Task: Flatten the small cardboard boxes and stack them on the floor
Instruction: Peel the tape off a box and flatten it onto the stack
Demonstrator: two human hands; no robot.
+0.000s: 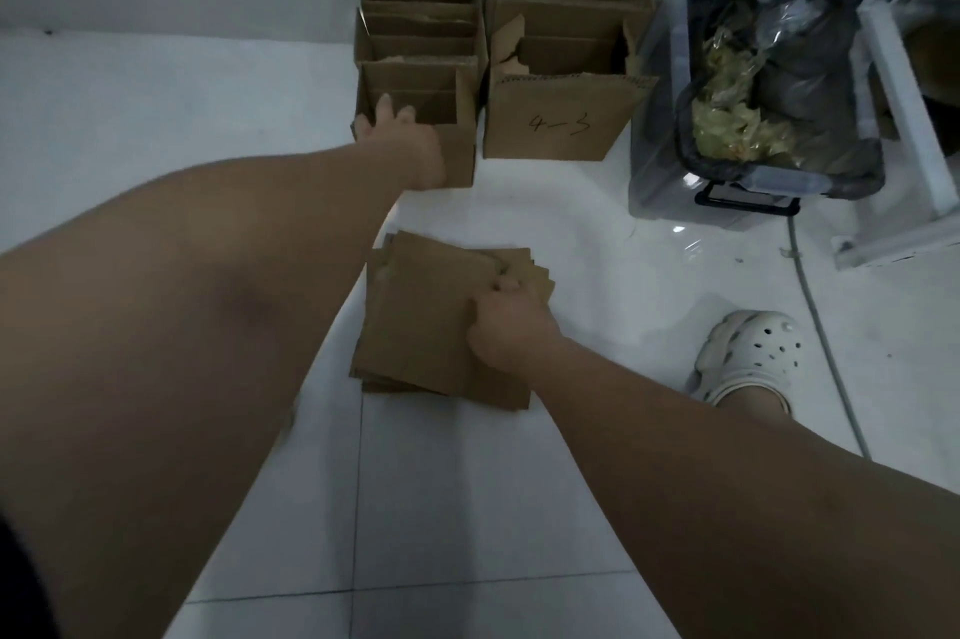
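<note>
— Status of the job?

— Partly done. A flattened stack [421, 326] of several brown sheets lies on the white tiled floor [467, 508], directly in front of the person. The edges are fanned out at the far right corner, so it is not squared up.

— What remains?

— A row of small boxes [418, 30] stands upright against the wall, flaps open, at least three of them, one behind another. Beside them on the right are larger boxes [558, 118], also upright; the front one is marked "4-3" and has a torn flap. I judge well over half the work is left.

— The hands?

— The left hand [402, 144] reaches out to the front small box [457, 139], its fingers [385, 104] hooked over the near rim and grasping it. The right hand [511, 326] sits on the stack, fingers clenched on the right edge of the top sheet.

— Condition of the cardboard?

— Plain corrugated stock, thin-walled, light. The front box is still square and open-topped.

— Anything else nearby?

— A clear bin [665, 160] lined with a black bag, to the right of the boxes, and a white clog [748, 357] on the person's foot.
</note>
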